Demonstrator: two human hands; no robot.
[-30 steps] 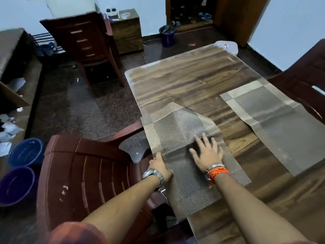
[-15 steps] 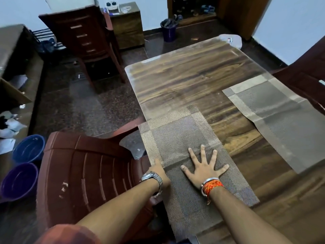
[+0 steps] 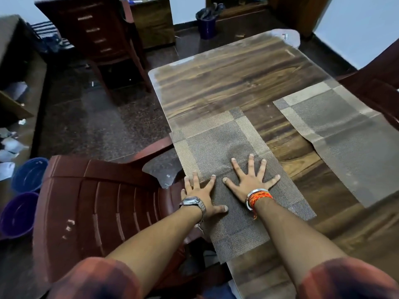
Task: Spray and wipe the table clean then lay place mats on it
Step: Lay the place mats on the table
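Change: the near mat (image 3: pixel 216 147), folded over at its far corner a second ago, is now spread flat on the tabletop (image 3: pixel 226 83); its laying is judged nearly done.
Left hand (image 3: pixel 200 190): released, fingers splayed, pressed on the mat's left edge.
Right hand (image 3: pixel 250 180): released, pressed flat on the mat's middle.
Second mat (image 3: pixel 345 137): laid well apart, to the right.

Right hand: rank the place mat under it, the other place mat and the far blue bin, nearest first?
1. Place mat under it: the right hand presses flat on it.
2. Other place mat: to the right, on the table.
3. Blue bin: on the floor beyond the table's far end.
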